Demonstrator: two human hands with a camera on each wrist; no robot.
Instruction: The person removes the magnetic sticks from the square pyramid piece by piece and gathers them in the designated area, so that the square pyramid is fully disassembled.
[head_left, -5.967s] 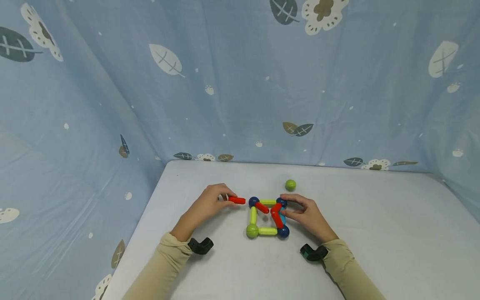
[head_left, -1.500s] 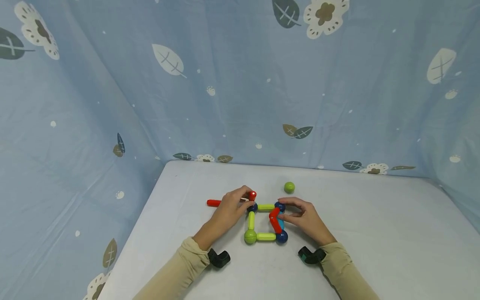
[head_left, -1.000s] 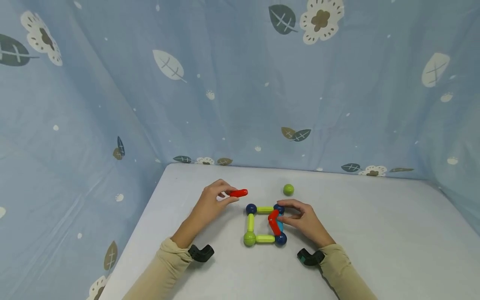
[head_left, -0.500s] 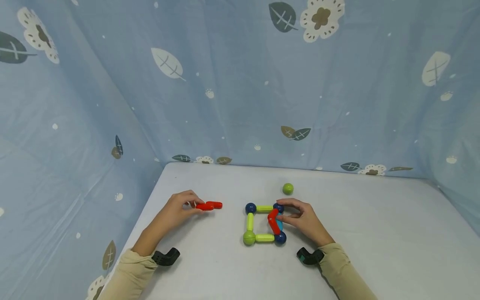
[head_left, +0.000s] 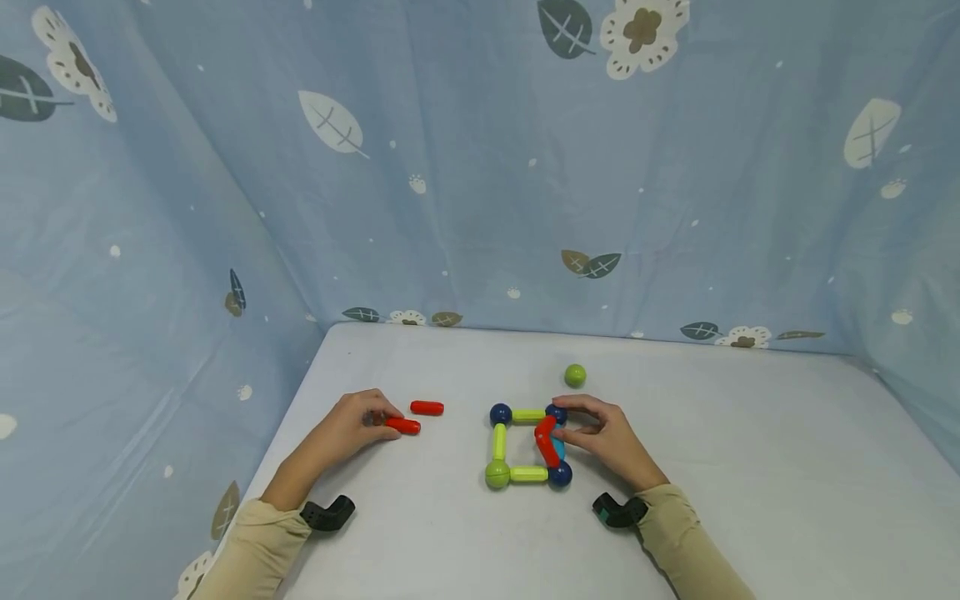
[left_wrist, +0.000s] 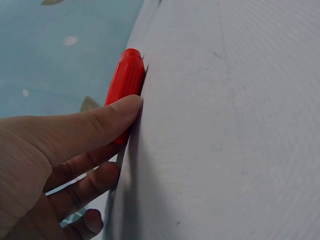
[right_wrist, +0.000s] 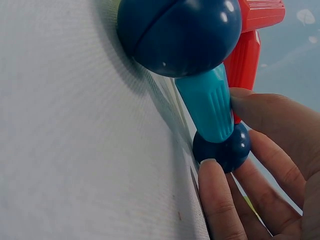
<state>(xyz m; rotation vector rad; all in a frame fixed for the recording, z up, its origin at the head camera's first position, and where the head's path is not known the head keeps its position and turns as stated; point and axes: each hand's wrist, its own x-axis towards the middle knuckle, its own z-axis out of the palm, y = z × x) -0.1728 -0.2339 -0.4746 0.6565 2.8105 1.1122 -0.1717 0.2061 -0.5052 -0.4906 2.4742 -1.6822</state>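
- Currently, a red rod (head_left: 405, 427) is pinched between thumb and fingers of the left hand (head_left: 352, 429), close to the white tabletop (head_left: 450, 533).
- A second red rod (head_left: 427, 407) is laid just beyond it.
- The square frame (head_left: 498, 442) is gripped at its far right corner by the right hand (head_left: 611, 435), with the navy ball (right_wrist: 225, 152) touched by fingers and the blue rod (right_wrist: 207, 107) by the thumb.
- Two angled red rods (head_left: 544, 442) are seen along that side.
- A green ball (head_left: 575, 376) is placed beyond, apart.
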